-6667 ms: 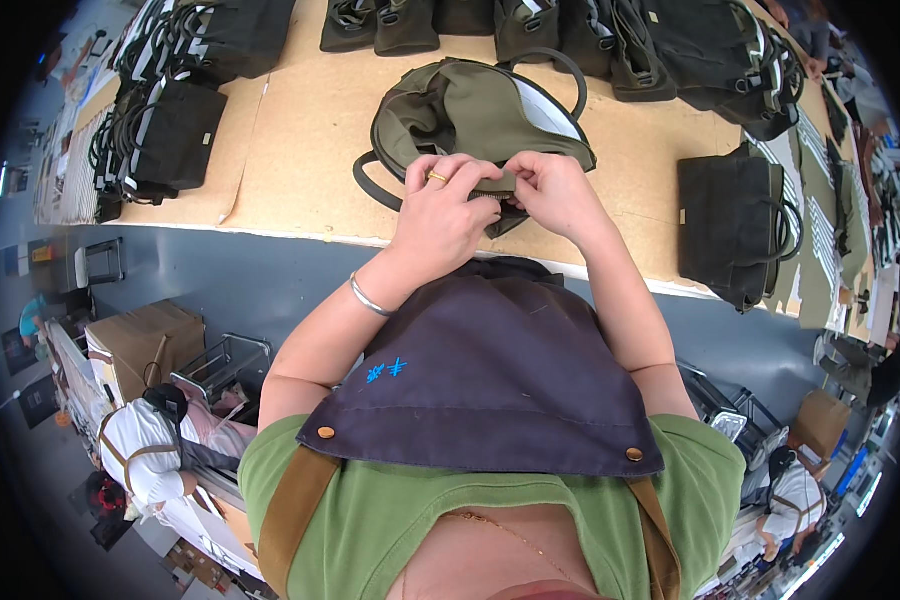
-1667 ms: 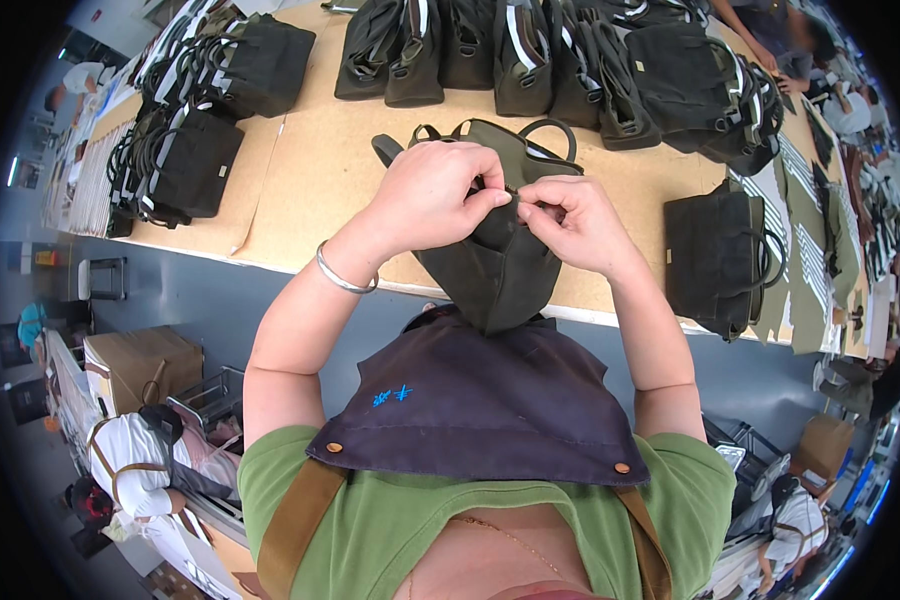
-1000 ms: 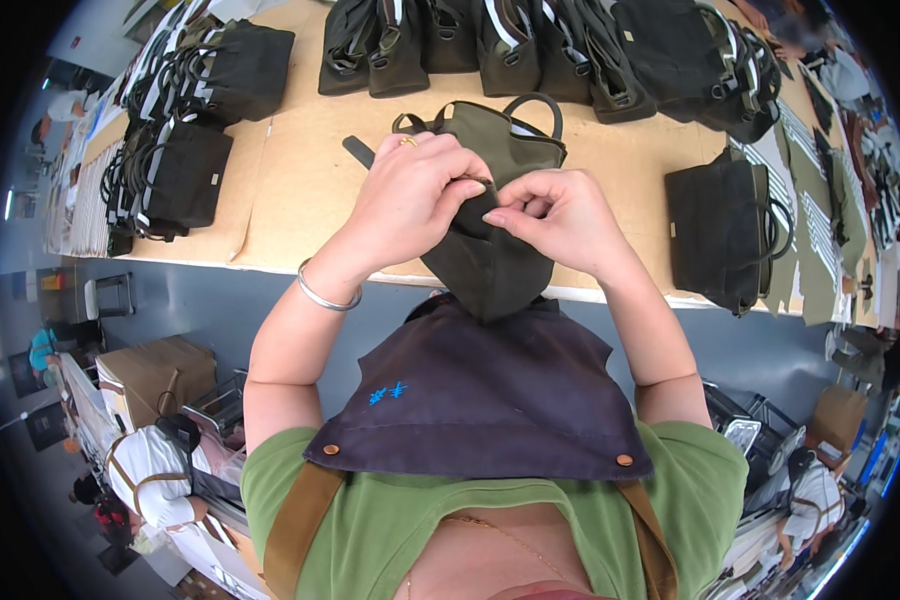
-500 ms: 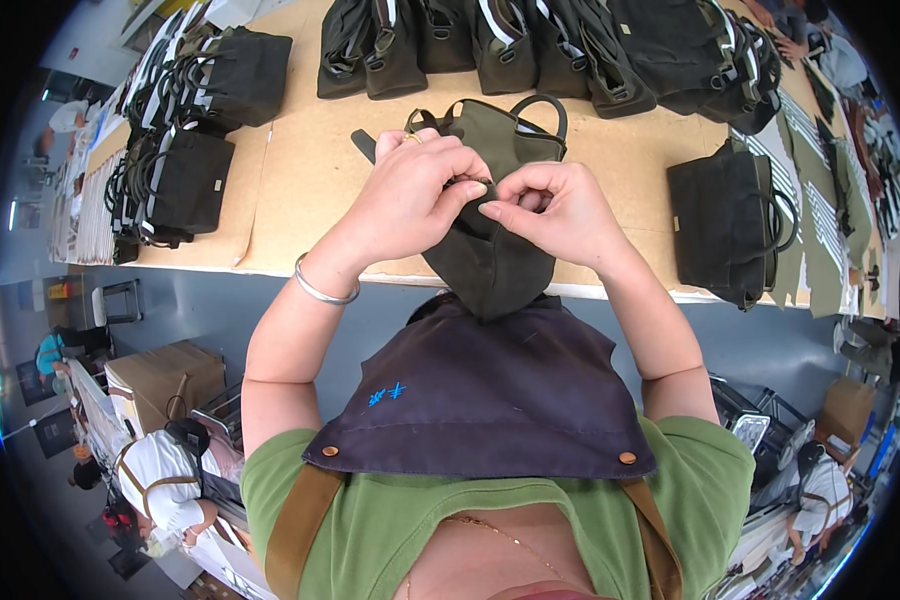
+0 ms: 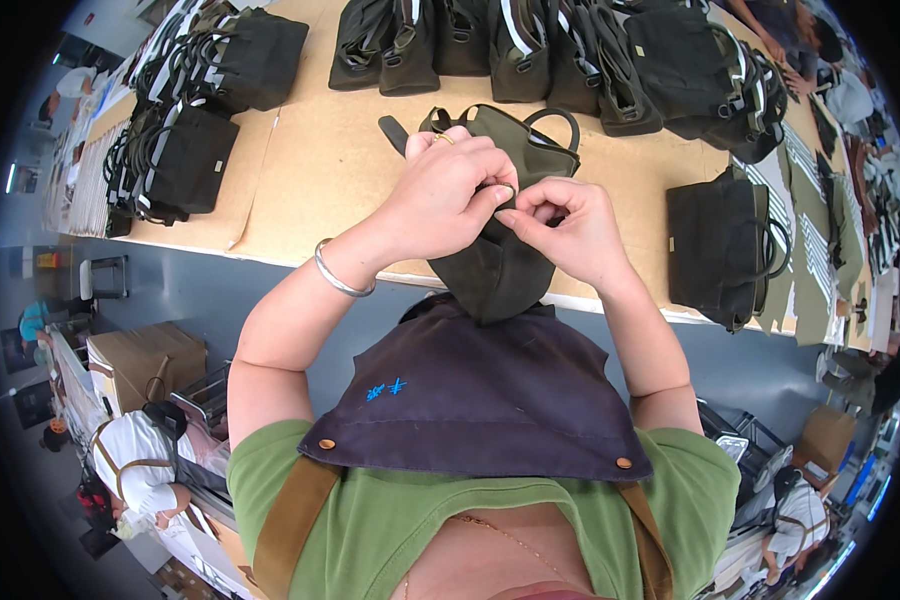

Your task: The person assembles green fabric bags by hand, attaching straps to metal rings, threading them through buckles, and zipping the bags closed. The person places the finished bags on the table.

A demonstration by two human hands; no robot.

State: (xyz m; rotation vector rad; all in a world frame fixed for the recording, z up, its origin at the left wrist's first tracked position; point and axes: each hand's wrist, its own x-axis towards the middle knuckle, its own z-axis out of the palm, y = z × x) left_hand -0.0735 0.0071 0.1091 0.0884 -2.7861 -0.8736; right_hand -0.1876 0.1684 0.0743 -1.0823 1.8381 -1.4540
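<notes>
A dark olive fabric bag [image 5: 495, 270] lies at the table's near edge, its lower corner hanging over toward my apron. Its handles and lighter olive inner side show beyond my hands. My left hand [image 5: 455, 190] pinches the bag's edge between thumb and fingers. Close beside it, my right hand [image 5: 570, 225] is closed with curled fingers and thumb against the same edge. The thumbs are nearly touching. Any small part between the fingertips is hidden.
Finished-looking dark bags [image 5: 520, 50] stand in a row along the far side. More bags [image 5: 195, 155] stand at the left, with another dark bag [image 5: 720, 245] at the right. Olive fabric pieces [image 5: 805, 200] lie past it. Several people work around the room.
The view has turned slightly, so the table looks tilted. Both hands stay together on the bag's edge, and the fingers have shifted only a little.
</notes>
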